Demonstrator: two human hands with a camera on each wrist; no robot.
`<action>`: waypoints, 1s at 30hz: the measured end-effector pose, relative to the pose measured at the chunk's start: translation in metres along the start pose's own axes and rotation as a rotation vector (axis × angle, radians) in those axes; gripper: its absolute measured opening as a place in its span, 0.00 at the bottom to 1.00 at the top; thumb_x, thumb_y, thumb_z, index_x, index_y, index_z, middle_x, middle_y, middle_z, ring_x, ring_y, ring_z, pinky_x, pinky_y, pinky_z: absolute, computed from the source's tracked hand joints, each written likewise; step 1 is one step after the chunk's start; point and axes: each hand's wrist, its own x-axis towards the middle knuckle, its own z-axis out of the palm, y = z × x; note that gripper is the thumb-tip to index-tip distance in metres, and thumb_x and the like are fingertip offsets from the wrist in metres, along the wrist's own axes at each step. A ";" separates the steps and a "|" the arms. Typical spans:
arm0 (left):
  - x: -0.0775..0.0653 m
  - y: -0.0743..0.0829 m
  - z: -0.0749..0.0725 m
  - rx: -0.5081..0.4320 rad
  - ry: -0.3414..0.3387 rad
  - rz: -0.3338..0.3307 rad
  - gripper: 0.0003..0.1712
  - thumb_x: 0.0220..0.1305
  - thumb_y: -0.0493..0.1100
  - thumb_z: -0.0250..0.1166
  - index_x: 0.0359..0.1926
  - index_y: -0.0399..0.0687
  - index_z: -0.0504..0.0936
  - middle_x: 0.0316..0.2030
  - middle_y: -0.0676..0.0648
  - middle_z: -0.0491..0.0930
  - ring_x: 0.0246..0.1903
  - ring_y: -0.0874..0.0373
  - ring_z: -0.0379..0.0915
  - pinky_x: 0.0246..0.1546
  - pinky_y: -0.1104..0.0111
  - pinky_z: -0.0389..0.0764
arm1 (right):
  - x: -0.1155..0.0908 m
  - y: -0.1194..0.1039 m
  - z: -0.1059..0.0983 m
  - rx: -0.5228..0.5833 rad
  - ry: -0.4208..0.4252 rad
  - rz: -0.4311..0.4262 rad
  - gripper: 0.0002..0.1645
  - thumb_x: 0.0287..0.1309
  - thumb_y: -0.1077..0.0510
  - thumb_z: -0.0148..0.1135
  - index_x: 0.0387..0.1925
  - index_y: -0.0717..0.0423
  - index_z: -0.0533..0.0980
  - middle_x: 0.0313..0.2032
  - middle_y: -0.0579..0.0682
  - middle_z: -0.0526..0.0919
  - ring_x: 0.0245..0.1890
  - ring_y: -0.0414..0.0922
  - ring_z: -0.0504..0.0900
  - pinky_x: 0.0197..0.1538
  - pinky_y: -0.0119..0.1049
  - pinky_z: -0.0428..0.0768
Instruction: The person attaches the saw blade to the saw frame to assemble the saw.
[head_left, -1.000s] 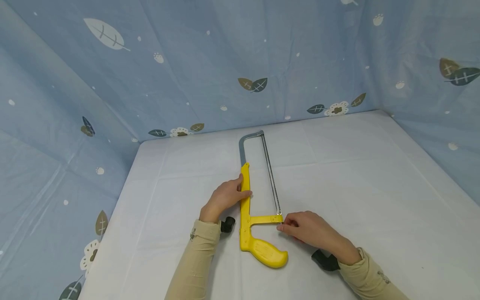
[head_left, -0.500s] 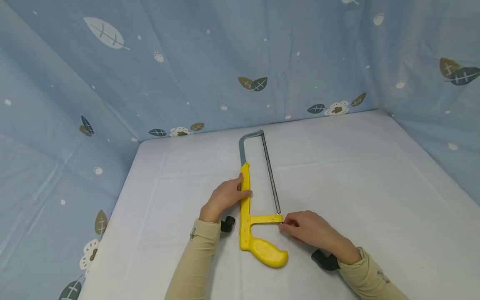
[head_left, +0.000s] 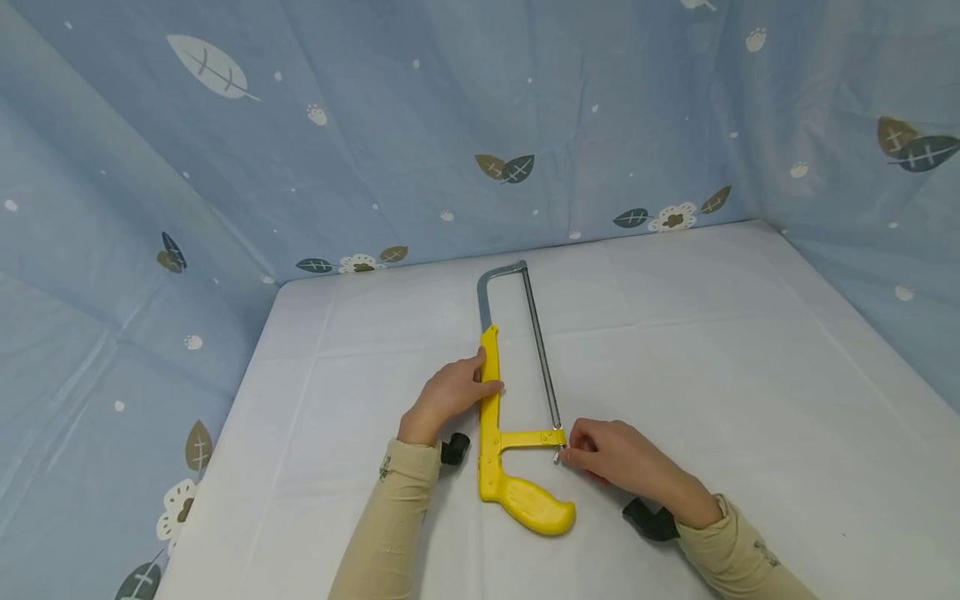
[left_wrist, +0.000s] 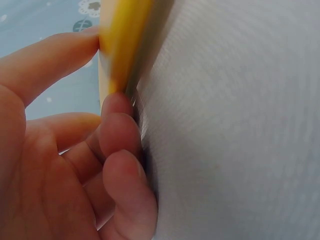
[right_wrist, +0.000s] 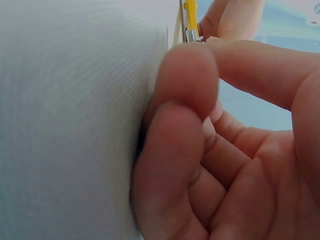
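A hacksaw lies flat on the white cloth, with a yellow frame and handle (head_left: 538, 505), a grey front bow (head_left: 483, 298) and a thin blade (head_left: 542, 346) along its right side. My left hand (head_left: 448, 392) grips the yellow frame bar, thumb on its near side; the left wrist view shows this bar (left_wrist: 127, 45) between thumb and fingers. At the blade's near end, a small silver wing nut (head_left: 557, 457) sticks out of the yellow crosspiece (head_left: 525, 438). The curled thumb and index finger of my right hand (head_left: 622, 457) are right at this nut (right_wrist: 192, 36).
White cloth (head_left: 720, 358) covers the table. Blue patterned curtains (head_left: 420, 125) hang behind it and at both sides. Black wrist mounts (head_left: 651, 521) sit beside both sleeve cuffs.
My right thumb and fingers have shifted slightly right and turned at the wing nut, which shows more now. The hacksaw and my left hand stay in place.
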 end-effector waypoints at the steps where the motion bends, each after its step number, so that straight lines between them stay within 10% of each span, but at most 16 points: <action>1: 0.000 0.000 0.000 -0.002 -0.002 -0.001 0.44 0.57 0.59 0.57 0.68 0.48 0.51 0.27 0.49 0.68 0.33 0.56 0.65 0.32 0.66 0.64 | 0.000 0.000 0.000 0.001 0.002 -0.002 0.14 0.52 0.41 0.59 0.26 0.45 0.71 0.13 0.39 0.68 0.13 0.37 0.66 0.19 0.30 0.64; 30: 0.000 0.000 -0.001 -0.004 -0.010 -0.011 0.44 0.57 0.59 0.57 0.68 0.49 0.50 0.40 0.48 0.73 0.37 0.55 0.65 0.36 0.65 0.64 | 0.000 -0.002 0.000 -0.020 -0.026 -0.001 0.22 0.51 0.32 0.52 0.24 0.43 0.74 0.11 0.39 0.69 0.13 0.37 0.67 0.20 0.30 0.65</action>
